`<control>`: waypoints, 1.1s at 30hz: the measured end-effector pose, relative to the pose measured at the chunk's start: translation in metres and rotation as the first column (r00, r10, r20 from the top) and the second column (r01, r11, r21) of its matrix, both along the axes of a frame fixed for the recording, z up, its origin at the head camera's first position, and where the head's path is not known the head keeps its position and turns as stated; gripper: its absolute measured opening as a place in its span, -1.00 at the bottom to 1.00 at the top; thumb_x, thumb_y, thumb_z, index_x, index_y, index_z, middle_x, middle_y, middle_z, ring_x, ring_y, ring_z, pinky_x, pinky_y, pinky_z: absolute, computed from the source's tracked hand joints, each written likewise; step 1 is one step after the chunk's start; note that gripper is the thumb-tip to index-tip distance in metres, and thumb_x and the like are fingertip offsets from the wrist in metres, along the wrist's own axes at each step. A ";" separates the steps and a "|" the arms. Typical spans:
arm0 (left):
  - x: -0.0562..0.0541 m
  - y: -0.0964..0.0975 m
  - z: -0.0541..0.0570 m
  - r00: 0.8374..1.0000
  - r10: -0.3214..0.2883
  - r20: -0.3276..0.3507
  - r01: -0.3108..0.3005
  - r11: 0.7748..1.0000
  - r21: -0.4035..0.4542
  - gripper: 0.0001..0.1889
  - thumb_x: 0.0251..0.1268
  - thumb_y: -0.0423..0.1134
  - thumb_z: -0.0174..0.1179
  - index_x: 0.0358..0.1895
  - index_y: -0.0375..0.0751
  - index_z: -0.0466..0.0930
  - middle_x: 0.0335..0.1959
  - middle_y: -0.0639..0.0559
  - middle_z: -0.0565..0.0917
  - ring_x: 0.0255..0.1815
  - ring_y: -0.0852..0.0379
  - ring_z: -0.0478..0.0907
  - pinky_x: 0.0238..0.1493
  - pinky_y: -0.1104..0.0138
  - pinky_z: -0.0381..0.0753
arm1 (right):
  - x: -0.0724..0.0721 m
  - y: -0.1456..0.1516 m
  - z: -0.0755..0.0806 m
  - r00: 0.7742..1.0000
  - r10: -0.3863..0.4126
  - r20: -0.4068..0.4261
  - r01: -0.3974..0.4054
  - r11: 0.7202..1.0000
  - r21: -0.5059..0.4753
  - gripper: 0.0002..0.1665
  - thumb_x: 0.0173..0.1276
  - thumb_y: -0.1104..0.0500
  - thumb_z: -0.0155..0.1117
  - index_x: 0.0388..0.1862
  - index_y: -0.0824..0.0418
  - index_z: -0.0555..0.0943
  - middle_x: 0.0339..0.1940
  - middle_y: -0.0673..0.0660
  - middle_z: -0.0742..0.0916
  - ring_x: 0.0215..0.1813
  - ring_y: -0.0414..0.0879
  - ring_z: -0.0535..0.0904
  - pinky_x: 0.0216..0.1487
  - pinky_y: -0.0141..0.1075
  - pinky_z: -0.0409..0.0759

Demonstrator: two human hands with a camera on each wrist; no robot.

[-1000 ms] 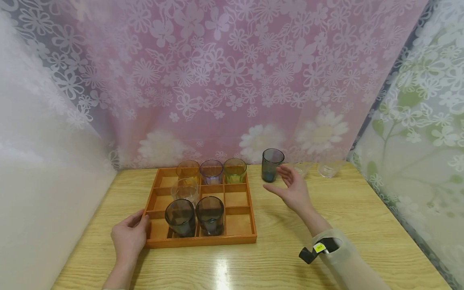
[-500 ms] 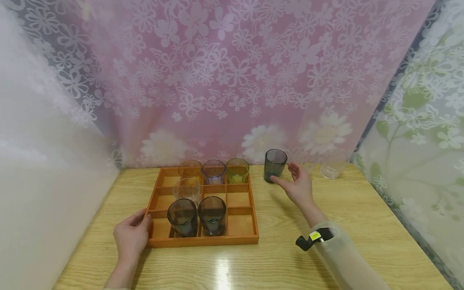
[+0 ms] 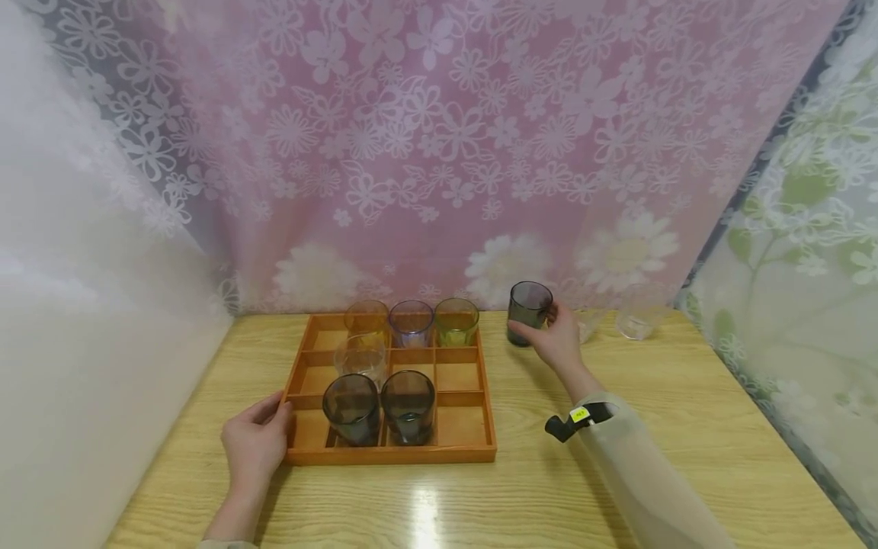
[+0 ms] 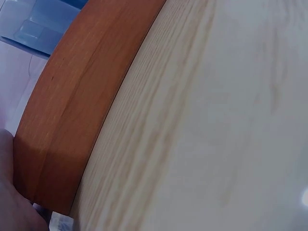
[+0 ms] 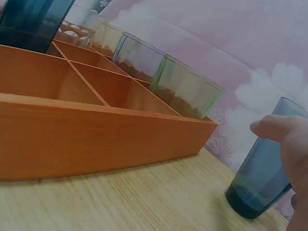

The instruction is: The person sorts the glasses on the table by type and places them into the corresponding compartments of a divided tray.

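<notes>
My right hand (image 3: 557, 343) holds a dark grey tumbler (image 3: 524, 313) upright at the back, right of the tray; the thumb (image 5: 274, 127) lies across its near side. Whether its base touches the table, I cannot tell. My left hand (image 3: 257, 438) grips the front left corner of a brown wooden compartment tray (image 3: 391, 456). In its back row stand an amber glass (image 3: 366, 320), a purple-tinted glass (image 3: 411, 324) and a green glass (image 3: 456, 324). Behind two dark grey tumblers (image 3: 351, 412) in the front row stands a clear glass (image 3: 358, 354), partly hidden.
Two clear glasses stand at the back right: one (image 3: 636, 324) by the table's far edge, the other (image 3: 588, 324) partly behind my right hand. A pink flowered curtain (image 3: 425, 152) hangs behind the wooden table (image 3: 617, 366), with pale sheets at both sides.
My right hand has closed in on the dark tumbler, its thumb and fingers now around it. The left hand stays on the tray. The head view has shifted slightly.
</notes>
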State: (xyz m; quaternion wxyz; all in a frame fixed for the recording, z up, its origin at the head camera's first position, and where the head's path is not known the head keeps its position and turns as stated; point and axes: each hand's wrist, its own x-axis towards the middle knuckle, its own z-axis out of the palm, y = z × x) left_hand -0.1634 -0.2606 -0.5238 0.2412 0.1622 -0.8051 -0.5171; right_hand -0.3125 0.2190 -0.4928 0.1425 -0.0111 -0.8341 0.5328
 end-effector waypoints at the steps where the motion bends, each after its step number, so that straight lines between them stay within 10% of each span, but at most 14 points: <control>1: 0.000 0.001 0.000 1.000 -0.001 -0.001 0.001 1.000 -0.004 -0.75 0.39 -0.38 0.41 0.05 -0.44 0.79 -0.05 -0.36 0.78 -0.20 0.48 0.65 -0.26 0.69 0.56 | -0.001 0.000 0.000 1.000 -0.003 -0.005 0.003 1.000 0.005 0.11 0.19 -0.07 0.72 0.56 0.34 0.36 0.42 0.38 0.53 0.43 0.27 0.46 0.46 0.13 0.43; 9: -0.001 0.006 0.003 1.000 -0.016 -0.009 0.016 1.000 -0.016 -0.75 0.40 -0.39 0.40 0.06 -0.45 0.79 -0.04 -0.35 0.78 0.00 -0.11 0.73 -0.26 0.68 0.56 | -0.009 0.001 0.000 0.998 -0.037 -0.041 0.038 0.999 0.034 0.09 0.20 -0.08 0.71 0.55 0.31 0.37 0.40 0.36 0.54 0.41 0.29 0.44 0.38 0.21 0.46; 18: -0.003 0.006 0.002 0.999 -0.022 -0.025 0.022 1.000 -0.001 -0.75 0.38 -0.40 0.42 0.05 -0.43 0.79 -0.05 -0.34 0.78 -0.19 0.48 0.65 -0.25 0.67 0.58 | -0.007 0.001 0.001 0.997 -0.022 -0.070 0.023 1.000 0.019 0.00 0.23 0.04 0.70 0.51 0.35 0.39 0.35 0.37 0.55 0.37 0.29 0.46 0.38 0.20 0.46; 27: -0.004 0.003 -0.001 1.000 -0.001 -0.003 0.000 1.000 -0.007 -0.75 0.38 -0.39 0.42 0.05 -0.44 0.79 -0.06 -0.33 0.78 -0.14 0.29 0.71 -0.27 0.67 0.58 | 0.007 0.002 0.007 0.999 0.005 -0.045 -0.002 0.998 0.055 -0.08 0.20 -0.03 0.71 0.41 0.30 0.49 0.27 0.32 0.63 0.30 0.24 0.53 0.29 0.17 0.54; 33: -0.002 0.001 0.000 1.000 0.006 -0.011 -0.006 1.000 0.002 -0.76 0.37 -0.42 0.41 0.04 -0.46 0.79 -0.06 -0.36 0.77 -0.27 0.63 0.59 -0.27 0.68 0.57 | 0.025 0.002 0.022 0.996 0.068 -0.059 -0.064 0.996 0.069 -0.11 0.20 -0.05 0.71 0.40 0.28 0.53 0.25 0.34 0.67 0.28 0.21 0.57 0.24 0.16 0.58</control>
